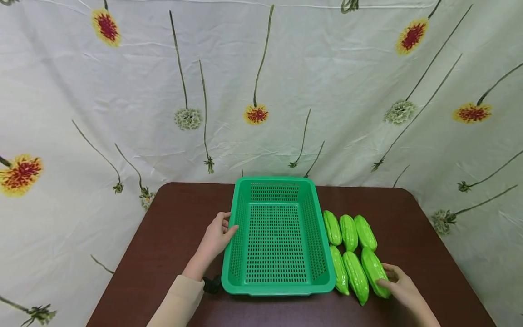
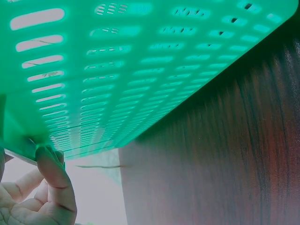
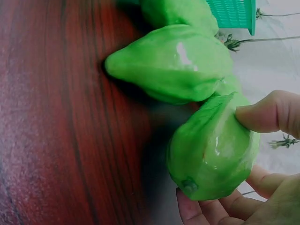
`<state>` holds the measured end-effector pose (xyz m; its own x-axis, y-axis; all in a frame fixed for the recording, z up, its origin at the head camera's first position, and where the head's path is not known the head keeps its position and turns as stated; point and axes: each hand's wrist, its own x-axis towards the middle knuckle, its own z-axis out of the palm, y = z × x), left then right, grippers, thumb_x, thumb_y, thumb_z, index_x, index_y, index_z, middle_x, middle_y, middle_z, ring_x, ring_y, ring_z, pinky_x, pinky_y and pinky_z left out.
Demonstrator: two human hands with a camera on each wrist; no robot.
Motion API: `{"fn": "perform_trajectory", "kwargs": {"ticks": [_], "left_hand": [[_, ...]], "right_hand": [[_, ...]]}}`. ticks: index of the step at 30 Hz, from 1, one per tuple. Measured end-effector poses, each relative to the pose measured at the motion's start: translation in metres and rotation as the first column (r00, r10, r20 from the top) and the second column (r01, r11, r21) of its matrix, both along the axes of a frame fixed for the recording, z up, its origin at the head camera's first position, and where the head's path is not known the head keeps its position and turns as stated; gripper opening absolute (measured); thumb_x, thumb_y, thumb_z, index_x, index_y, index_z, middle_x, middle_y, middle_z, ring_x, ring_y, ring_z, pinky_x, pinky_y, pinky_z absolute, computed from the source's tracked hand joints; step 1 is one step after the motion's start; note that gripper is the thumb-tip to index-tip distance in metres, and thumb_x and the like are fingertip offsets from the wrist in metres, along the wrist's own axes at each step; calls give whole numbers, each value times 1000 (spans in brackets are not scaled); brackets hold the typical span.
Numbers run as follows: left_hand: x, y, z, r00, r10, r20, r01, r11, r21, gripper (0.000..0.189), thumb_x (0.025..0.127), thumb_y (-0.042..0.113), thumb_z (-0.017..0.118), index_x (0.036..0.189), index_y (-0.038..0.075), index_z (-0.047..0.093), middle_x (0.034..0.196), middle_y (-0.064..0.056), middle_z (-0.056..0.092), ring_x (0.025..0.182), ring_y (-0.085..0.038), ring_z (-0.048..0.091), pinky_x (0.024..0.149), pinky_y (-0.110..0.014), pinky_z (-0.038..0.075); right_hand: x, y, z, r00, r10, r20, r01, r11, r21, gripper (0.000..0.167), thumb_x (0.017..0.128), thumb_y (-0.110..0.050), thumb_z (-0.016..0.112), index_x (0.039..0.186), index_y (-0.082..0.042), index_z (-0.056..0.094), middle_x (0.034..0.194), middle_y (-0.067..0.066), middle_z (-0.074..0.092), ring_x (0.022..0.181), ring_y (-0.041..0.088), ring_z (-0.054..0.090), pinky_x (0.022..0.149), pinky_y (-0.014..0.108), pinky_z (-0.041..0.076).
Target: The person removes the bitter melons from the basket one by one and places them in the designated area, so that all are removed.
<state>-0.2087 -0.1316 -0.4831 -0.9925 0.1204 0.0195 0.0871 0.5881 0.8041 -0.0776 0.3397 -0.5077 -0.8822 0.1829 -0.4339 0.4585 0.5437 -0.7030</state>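
A green plastic basket [image 1: 275, 290] with slotted walls and floor stands on the table, with nothing inside. My left hand [image 1: 215, 234] holds its left rim; in the left wrist view the thumb [image 2: 55, 180] bends over the edge. Right of the basket lie several bright green, ridged bitter melons in two rows. My right hand [image 1: 402, 286] grips the nearest right-hand bitter melon [image 1: 372, 270], thumb on one side and fingers on the other. In the right wrist view this bitter melon [image 3: 213, 150] shows its stem end, beside another bitter melon [image 3: 171, 65].
The dark brown wooden table [image 1: 192, 204] has rounded far corners. Behind it hangs a pale cloth [image 1: 229, 91] printed with flowers. A black band [image 1: 211, 284] is on the left wrist, close to the basket's near left corner.
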Motion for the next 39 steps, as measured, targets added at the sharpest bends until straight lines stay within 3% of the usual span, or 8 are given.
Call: {"fn": "perform_trajectory", "kwargs": {"ticks": [19, 28, 39], "left_hand": [[-2, -1, 2, 1000, 4, -4, -4, 1000, -3, 50, 96, 14, 64, 139, -3, 44, 96, -13, 54, 76, -18, 48, 64, -31, 42], [0, -1, 3, 1000, 12, 1, -12, 1000, -2, 50, 96, 14, 65, 138, -2, 45, 97, -14, 55, 79, -18, 50, 66, -31, 44], [1, -1, 1, 1000, 1, 16, 0, 1000, -23, 51, 96, 16, 65, 139, -1, 44, 95, -12, 57, 77, -18, 53, 64, -30, 45]], "right_hand": [[0, -4, 0, 998, 46, -37, -43, 997, 69, 72, 93, -28, 65, 141, 16, 34, 126, 37, 53, 116, 50, 52, 86, 50, 49], [-2, -1, 1, 999, 45, 15, -45, 998, 49, 83, 94, -44, 63, 144, 14, 30, 134, 39, 45, 123, 56, 44, 87, 52, 49], [-13, -2, 20, 998, 48, -28, -46, 995, 84, 82, 97, -45, 58, 147, 11, 26, 143, 40, 36, 129, 56, 39, 92, 54, 48]]}}
